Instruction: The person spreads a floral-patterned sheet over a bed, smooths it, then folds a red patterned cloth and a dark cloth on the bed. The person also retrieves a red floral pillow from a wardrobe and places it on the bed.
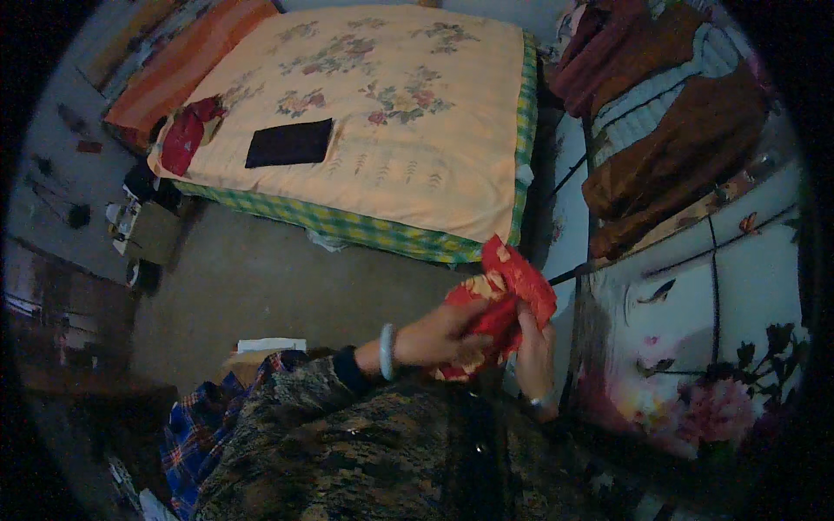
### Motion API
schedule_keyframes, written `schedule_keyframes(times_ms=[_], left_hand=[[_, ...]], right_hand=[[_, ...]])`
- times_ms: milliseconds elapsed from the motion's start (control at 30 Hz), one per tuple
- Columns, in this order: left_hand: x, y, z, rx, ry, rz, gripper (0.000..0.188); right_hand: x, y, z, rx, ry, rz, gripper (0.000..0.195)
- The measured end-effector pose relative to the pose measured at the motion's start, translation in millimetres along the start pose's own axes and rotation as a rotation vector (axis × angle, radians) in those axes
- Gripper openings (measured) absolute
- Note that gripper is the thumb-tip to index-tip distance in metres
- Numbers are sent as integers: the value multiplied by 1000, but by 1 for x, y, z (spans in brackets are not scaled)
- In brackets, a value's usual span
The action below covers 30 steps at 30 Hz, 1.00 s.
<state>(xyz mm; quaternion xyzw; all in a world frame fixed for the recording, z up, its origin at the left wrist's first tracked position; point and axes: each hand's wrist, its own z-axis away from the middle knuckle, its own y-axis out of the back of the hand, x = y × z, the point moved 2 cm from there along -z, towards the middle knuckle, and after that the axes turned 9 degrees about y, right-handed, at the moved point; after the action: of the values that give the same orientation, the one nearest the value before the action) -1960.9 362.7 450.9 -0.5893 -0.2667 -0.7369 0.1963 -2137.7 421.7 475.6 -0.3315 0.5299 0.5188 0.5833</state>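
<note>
Both hands hold a red cloth (pixel 531 286) with pale yellow patterning, bunched up in front of my body. My left hand (pixel 443 335), with a pale bangle at the wrist, grips its left side, and some fingers are blurred. On the other side my right hand (pixel 535 342) pinches the cloth near its middle, the thumb pressed on the fabric. One corner of the cloth points up towards the near right corner of the bed (pixel 449 189), whose cover is cream with printed flowers. A dark folded item (pixel 290 143) lies flat on that cover.
A red fabric item (pixel 182 140) lies at the bed's left corner, beside an orange striped cloth (pixel 189 71). Brown and maroon clothes or blankets (pixel 677 150) are heaped at the right, above a flower-printed cabinet (pixel 677 325). A small cabinet (pixel 153 231) stands left of the bed.
</note>
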Motion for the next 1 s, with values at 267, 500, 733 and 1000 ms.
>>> schedule_keyframes(times_ms=[267, 500, 733, 1000], left_hand=[[-32, 103, -4, 634, 195, 844, 41], [-110, 131, 43, 889, 123, 1118, 32], [-107, 160, 93, 988, 201, 989, 32], [-144, 188, 117, 925, 445, 617, 53]], right_hand=[[74, 20, -138, 113, 510, 60, 50], [71, -1, -180, 35, 135, -774, 53], [92, 19, -190, 11, 269, -564, 57], [89, 24, -128, 168, -23, -508, 51]])
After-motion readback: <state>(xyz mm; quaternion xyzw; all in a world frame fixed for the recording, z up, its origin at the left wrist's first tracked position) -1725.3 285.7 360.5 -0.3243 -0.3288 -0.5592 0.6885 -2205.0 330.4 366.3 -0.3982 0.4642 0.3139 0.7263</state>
